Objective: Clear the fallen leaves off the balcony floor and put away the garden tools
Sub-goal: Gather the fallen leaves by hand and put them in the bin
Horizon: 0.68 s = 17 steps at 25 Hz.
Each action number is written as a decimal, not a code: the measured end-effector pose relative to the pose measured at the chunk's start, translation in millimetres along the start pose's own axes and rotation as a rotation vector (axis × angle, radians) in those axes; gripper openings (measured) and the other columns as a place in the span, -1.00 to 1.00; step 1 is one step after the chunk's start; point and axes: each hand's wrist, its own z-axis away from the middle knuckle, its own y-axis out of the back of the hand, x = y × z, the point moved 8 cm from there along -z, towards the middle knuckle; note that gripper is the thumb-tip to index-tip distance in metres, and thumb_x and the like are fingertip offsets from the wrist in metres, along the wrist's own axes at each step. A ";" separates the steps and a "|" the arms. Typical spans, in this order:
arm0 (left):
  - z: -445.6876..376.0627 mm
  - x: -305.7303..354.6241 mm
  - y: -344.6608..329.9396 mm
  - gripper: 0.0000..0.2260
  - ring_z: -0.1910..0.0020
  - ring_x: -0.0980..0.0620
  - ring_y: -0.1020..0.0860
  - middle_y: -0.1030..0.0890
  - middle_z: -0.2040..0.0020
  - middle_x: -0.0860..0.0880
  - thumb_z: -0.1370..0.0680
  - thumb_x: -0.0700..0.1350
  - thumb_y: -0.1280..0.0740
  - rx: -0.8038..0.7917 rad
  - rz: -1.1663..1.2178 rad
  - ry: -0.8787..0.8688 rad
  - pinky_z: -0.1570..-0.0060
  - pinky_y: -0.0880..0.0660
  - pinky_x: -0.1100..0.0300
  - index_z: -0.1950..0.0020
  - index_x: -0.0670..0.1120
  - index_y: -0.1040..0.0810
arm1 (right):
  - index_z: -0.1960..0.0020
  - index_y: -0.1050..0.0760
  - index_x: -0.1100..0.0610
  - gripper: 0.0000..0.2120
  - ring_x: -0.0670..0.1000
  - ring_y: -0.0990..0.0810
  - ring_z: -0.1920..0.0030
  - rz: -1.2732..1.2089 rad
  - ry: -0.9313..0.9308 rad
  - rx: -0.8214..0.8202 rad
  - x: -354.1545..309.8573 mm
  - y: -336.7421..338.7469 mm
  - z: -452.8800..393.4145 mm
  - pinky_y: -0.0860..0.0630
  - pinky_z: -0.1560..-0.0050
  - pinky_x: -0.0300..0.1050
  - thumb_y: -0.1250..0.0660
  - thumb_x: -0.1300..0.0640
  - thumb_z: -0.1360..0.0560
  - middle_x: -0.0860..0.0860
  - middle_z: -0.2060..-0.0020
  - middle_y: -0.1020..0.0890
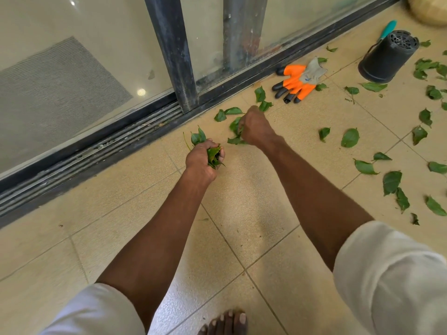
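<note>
Green leaf bunch [214, 155] clenched in left hand [202, 158]; right hand [254, 128] reaches low, fingers gathering leaves [235, 131].

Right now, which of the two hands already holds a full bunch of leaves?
The left hand: its fingers grip a bunch of leaves, lifted. The right hand is only grabbing leaves on the floor.

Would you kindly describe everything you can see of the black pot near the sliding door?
The black pot looks like thin plastic, round and tapering. It lies tipped over on the tiled floor, its perforated base facing up and away, its wider rim toward the camera. A teal-handled tool pokes out behind it; contact is unclear. Green leaves lie beside its rim. Neither hand touches it.
</note>
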 end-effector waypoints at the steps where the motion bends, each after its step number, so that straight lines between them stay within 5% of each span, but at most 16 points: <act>1: 0.3 1.5 2.8 -0.84 0.31 -0.01 -0.51 -0.50 0.05 -0.19 -0.52 -0.40 -0.27 0.005 0.007 -0.001 0.46 -0.55 0.28 0.05 -0.15 -0.48 | -0.34 -0.39 0.25 -0.62 0.13 -0.46 -0.20 0.108 0.063 -0.051 -4.3 -4.4 -6.3 -0.50 -0.18 0.02 -0.24 0.33 -0.52 0.14 -0.27 -0.44; 4: 0.4 5.3 11.0 -0.83 0.33 -0.01 -0.50 -0.51 0.09 -0.18 -0.52 -0.40 -0.28 0.000 0.016 -0.001 0.45 -0.55 0.29 0.05 -0.14 -0.48 | -0.34 -0.42 0.27 -0.64 0.16 -0.52 -0.19 0.332 0.212 -0.181 -2.8 -30.9 -3.4 -0.50 -0.16 -0.01 -0.18 0.33 -0.55 0.17 -0.22 -0.52; 7: 0.3 2.9 13.3 -0.84 0.35 0.00 -0.49 -0.51 0.12 -0.17 -0.53 -0.39 -0.27 -0.007 0.024 0.015 0.44 -0.53 0.29 0.07 -0.13 -0.47 | -0.11 -0.56 0.29 -0.76 0.19 -0.60 0.02 0.291 0.187 0.003 4.1 -31.0 18.8 -0.52 0.08 -0.06 -0.21 0.40 -0.51 0.20 0.03 -0.62; 13: 3.3 4.0 1.7 -0.86 0.38 0.01 -0.48 -0.50 0.12 -0.17 -0.54 -0.37 -0.27 -0.015 -0.017 0.001 0.48 -0.51 0.31 0.09 -0.13 -0.47 | -0.32 -0.35 0.27 -0.62 0.14 -0.51 0.22 0.252 0.248 0.149 -6.5 -25.6 46.6 -0.42 0.29 -0.03 -0.18 0.44 -0.52 0.15 0.22 -0.49; 15: 2.8 12.7 2.4 -0.85 0.38 0.01 -0.48 -0.50 0.15 -0.17 -0.54 -0.37 -0.26 -0.010 -0.013 -0.012 0.48 -0.50 0.31 0.12 -0.13 -0.46 | -0.14 -0.48 0.27 -0.77 0.14 -0.59 0.18 0.149 0.147 0.103 -12.4 -14.2 22.8 -0.46 0.27 -0.08 -0.22 0.42 -0.52 0.14 0.19 -0.56; 17: 1.7 22.9 5.2 -0.85 0.38 0.02 -0.48 -0.49 0.15 -0.17 -0.54 -0.37 -0.26 -0.009 0.011 -0.022 0.47 -0.50 0.31 0.13 -0.13 -0.45 | -0.25 -0.48 0.21 -0.65 0.13 -0.62 0.09 0.063 0.128 0.078 -32.2 -5.4 -1.6 -0.50 0.19 -0.13 -0.26 0.43 -0.50 0.11 0.09 -0.57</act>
